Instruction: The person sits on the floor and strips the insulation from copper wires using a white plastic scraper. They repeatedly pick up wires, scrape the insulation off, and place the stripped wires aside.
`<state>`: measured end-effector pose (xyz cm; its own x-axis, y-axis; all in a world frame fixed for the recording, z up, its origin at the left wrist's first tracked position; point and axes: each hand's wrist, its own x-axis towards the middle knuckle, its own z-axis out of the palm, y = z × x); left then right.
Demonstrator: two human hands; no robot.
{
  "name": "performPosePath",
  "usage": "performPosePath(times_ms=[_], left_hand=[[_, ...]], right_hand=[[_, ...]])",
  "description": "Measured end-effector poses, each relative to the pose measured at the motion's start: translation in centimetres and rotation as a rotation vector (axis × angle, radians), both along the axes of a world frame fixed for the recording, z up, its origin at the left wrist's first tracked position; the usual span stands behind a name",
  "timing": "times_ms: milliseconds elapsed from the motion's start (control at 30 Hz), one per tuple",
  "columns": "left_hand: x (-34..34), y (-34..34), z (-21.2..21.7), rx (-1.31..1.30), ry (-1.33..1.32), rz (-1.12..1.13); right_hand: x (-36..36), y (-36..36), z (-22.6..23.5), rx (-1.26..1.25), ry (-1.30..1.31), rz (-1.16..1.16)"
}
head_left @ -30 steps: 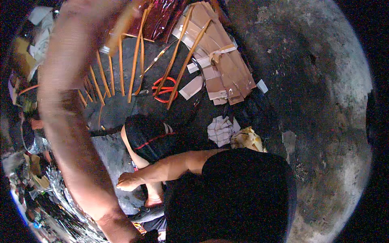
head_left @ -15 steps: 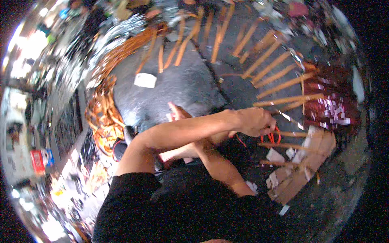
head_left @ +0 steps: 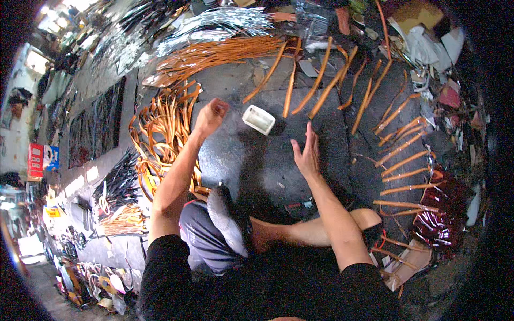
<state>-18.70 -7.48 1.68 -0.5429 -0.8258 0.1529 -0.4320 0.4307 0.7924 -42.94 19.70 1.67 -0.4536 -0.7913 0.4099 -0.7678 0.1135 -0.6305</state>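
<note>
My left hand (head_left: 210, 116) is raised beside the right edge of a heap of tan, looped flat strips (head_left: 160, 128). Its fingers look curled and blurred, and nothing sticks out of them. My right hand (head_left: 307, 154) is above the dark floor mat with fingers stretched out and nothing in it. Between the two hands, a little farther away, lies a small white rectangular tray (head_left: 258, 120). Single tan strips, such as the strip (head_left: 334, 80) beyond my right hand, lie spaced in an arc around the far and right sides.
A bundle of straight orange-brown strips (head_left: 214, 56) and silvery strips (head_left: 225, 22) lie at the far side. Dark red shiny sheeting (head_left: 441, 214) and cardboard (head_left: 412, 265) are on the right. Black strips (head_left: 120, 176) lie left. My folded legs (head_left: 300, 235) are in front of me.
My arms were crossed and are now apart. My left hand has moved from near a red-orange loop on the right to the left heap; my right hand has moved right. The view has shifted.
</note>
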Motion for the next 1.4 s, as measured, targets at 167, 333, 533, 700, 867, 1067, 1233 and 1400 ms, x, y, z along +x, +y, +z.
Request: performPosePath(times_ms=[167, 333, 533, 700, 867, 1067, 1233, 1400], left_hand=[[-1.6, -8.3, 0.2, -0.134, -0.233, 0.224], [-5.2, -15.5, -4.2, -0.175, -0.185, 0.38], [-10.7, -19.9, -6.4, -0.386, -0.111, 0.545], [-8.7, -25.7, -8.8, -0.44, -0.306, 0.788], [-7.2, -28.7, -9.3, -0.53, -0.213, 0.497], [-7.4, -27.4, -7.6, -0.744, -0.289, 0.343], [-7.1, -27.4, -7.4, -0.893, -0.324, 0.252], [-6.3, -27.5, -8.5, -0.829, -0.375, 0.177]], right_hand=[[-0.1, 0.4, -2.0, 0.094, 0.096, -0.004], [0.0, -0.1, -2.3, 0.165, 0.04, -0.041], [-0.4, 0.1, -3.2, 0.192, -0.003, -0.077], [-0.4, 0.2, -3.4, 0.226, 0.032, -0.078], [-0.2, -0.1, -3.1, 0.251, 0.054, -0.089], [-0.2, -0.1, -3.2, 0.261, 0.076, -0.113], [-0.2, -0.3, -2.9, 0.291, 0.068, -0.122], [-0.1, -0.5, -2.8, 0.264, 0.11, -0.107]])
